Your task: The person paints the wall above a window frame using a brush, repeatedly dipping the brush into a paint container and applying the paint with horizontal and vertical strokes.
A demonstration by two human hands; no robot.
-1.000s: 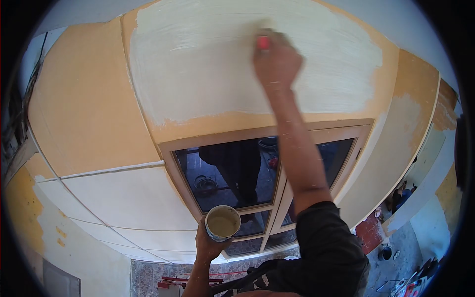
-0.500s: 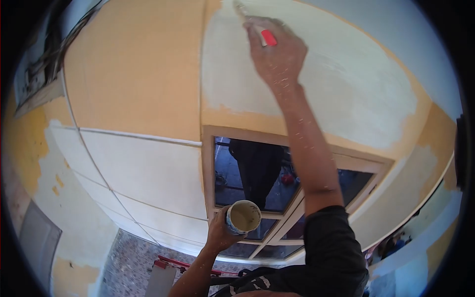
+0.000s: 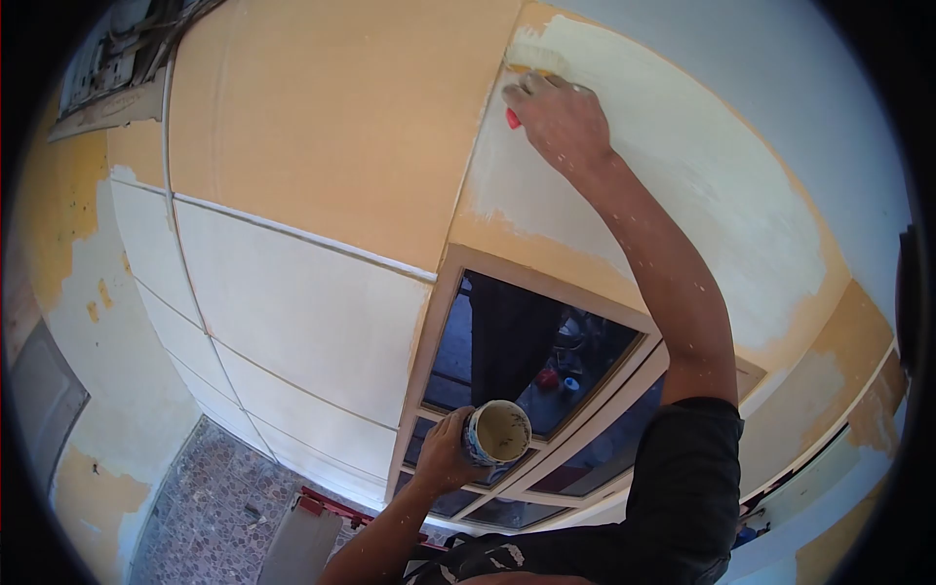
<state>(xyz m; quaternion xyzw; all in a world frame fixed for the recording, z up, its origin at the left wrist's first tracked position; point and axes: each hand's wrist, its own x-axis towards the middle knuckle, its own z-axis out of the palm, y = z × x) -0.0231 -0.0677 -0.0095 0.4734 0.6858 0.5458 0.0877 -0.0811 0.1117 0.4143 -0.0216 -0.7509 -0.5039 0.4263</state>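
My right hand [image 3: 564, 119] grips a paintbrush [image 3: 534, 60] by its handle, whose red end shows below the fingers. The pale bristles press flat on the upper wall, beside the groove between two panels. Pale paint [image 3: 673, 166] covers much of this panel, with orange wall [image 3: 546, 244] showing along its edges. Lower down, my left hand [image 3: 450, 453] is wrapped round a paint can [image 3: 497, 432] held in front of the window. Cream-coloured paint shows inside the can, and its rim is stained.
A framed glass window [image 3: 536, 341] lies below the painted panel. An orange panel [image 3: 341, 127] and white panels [image 3: 302, 283] are at the left, with a cable [image 3: 185, 253] running down. An electrical box [image 3: 107, 68] hangs upper left. Below are a speckled floor [image 3: 214, 507] and a red-edged grey object [image 3: 302, 536].
My right hand has brought the brush down, its bristles now spread against the wall near the groove. The view has shifted, and my left hand still holds the can.
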